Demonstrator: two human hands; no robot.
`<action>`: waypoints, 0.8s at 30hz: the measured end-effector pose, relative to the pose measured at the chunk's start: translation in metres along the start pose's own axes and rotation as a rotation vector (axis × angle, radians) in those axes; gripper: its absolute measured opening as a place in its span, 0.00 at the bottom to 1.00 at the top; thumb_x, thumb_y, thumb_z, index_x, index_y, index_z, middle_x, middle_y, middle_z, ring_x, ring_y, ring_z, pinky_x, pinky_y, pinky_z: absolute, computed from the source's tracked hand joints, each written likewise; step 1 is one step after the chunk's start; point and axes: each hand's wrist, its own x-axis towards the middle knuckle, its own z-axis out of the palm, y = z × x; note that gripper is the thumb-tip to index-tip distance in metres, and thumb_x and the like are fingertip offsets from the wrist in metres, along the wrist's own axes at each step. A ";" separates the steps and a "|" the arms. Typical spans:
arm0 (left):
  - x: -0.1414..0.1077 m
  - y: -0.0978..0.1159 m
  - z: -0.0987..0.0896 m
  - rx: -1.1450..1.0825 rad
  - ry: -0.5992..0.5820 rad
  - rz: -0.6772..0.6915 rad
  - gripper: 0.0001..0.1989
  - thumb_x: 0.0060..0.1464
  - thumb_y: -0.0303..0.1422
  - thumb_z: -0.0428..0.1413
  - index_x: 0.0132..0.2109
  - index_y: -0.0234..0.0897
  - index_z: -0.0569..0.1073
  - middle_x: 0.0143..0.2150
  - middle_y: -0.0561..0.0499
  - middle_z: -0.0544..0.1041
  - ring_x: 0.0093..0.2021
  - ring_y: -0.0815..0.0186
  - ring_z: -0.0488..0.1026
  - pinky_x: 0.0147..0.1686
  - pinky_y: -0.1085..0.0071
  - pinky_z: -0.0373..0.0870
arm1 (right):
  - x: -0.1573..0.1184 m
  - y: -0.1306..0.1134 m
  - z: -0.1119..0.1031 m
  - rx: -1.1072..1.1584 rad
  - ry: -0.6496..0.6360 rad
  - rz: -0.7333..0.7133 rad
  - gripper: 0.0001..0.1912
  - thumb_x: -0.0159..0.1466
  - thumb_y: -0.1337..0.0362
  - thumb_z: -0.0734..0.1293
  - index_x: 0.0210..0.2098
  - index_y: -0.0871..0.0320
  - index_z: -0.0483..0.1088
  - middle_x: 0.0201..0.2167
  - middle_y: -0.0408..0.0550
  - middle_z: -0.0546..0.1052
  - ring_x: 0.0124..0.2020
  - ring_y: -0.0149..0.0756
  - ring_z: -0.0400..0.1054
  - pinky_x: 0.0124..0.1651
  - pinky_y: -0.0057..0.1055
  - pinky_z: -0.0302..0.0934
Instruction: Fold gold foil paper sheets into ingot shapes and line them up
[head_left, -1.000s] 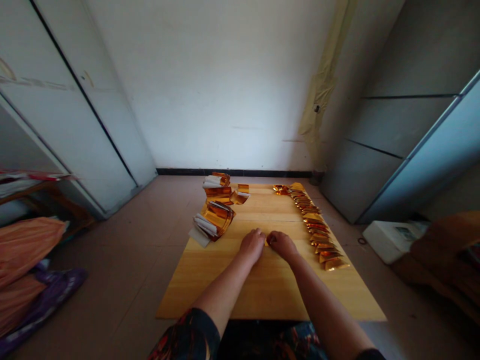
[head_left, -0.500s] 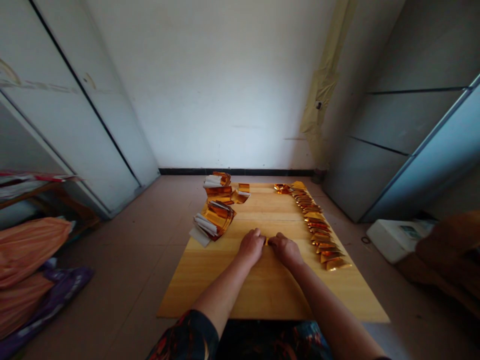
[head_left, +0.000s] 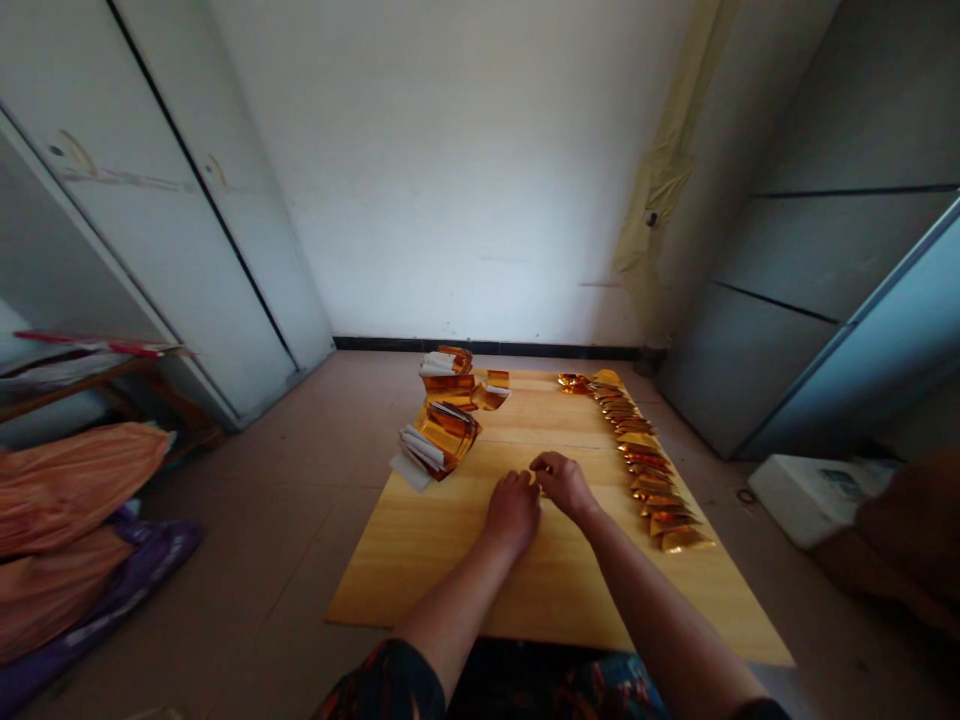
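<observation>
**Grip:** Both hands bent inward over the board, fingers curled down and nearly meeting – a tight, closed pose rather than a spread one. Whether either hand is actually pinching cannot be told from this view.

**Foil piece:** A small gold foil piece (head_left: 534,478) shows as a sliver between the two hands, just beside the right fingertips, at the board's centre.

**Left hand:** The left hand (head_left: 514,512) rests knuckles up, its fingers turned toward the foil and hidden beneath the hand.

**Right hand:** The right hand (head_left: 564,485) reaches across from the other side, its fingers (head_left: 541,468) angled down at the foil.

**Sleeve:** A dark patterned sleeve (head_left: 386,685) ends above the bare left forearm.

**Work surface:** A pale wooden board (head_left: 442,570) lies low, seemingly on the tiled floor (head_left: 292,530), with both forearms stretched over it.

**Right of the hands:** A long row of folded gold foil pieces (head_left: 637,450) overlaps down the board's right side, well ordered, nearly reaching the front.

**Left of the hands:** Two stacks of gold foil sheets (head_left: 448,435) sit at the far left corner, with white paper strips (head_left: 420,455) tucked along one end. A small loose foil bundle (head_left: 495,392) stands just beside them.

**Room:** White wardrobe doors (head_left: 187,220) stand to the left, orange sacks (head_left: 67,490) and a purple bag (head_left: 112,600) heaped below – a white box (head_left: 814,500) sits on the floor at right.
</observation>
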 end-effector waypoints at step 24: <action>-0.032 -0.037 -0.003 0.009 0.126 0.112 0.13 0.56 0.25 0.47 0.45 0.36 0.72 0.41 0.45 0.74 0.44 0.60 0.66 0.46 0.62 0.64 | 0.035 -0.001 0.033 -0.118 -0.115 0.159 0.10 0.45 0.64 0.70 0.28 0.58 0.71 0.25 0.42 0.74 0.26 0.29 0.64 0.26 0.23 0.50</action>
